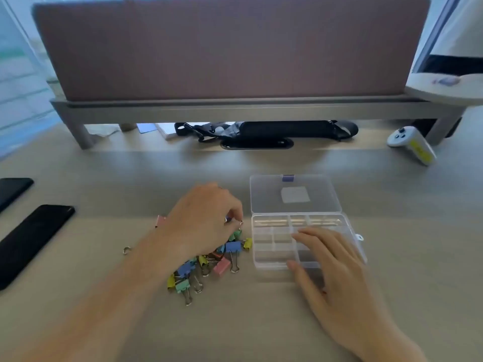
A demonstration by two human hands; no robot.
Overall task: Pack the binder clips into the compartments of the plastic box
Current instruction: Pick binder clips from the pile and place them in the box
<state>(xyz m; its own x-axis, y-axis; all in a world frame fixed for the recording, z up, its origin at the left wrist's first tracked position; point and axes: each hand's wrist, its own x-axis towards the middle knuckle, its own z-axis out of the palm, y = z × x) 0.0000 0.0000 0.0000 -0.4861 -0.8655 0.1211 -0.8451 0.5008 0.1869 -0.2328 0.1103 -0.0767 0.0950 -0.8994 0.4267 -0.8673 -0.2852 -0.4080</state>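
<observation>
A clear plastic box (264, 263) with several compartments lies open on the desk, its lid (295, 194) folded back flat behind it. Left of it sits a pile of coloured binder clips (209, 262) in blue, pink, yellow and green. My left hand (203, 218) hovers over the top of the pile and pinches the wire handle of a green clip (237, 234). One pink clip (160, 220) peeks out behind my left wrist. My right hand (329, 259) rests flat with spread fingers on the box's right side. The compartments I can see hold nothing.
Two black phones (34, 236) (13, 190) lie at the left edge. A small metal hook (126, 250) lies left of my forearm. A white controller (413, 145) sits at the back right. A raised shelf with a panel (235, 108) spans the back, a black bag (274, 130) under it.
</observation>
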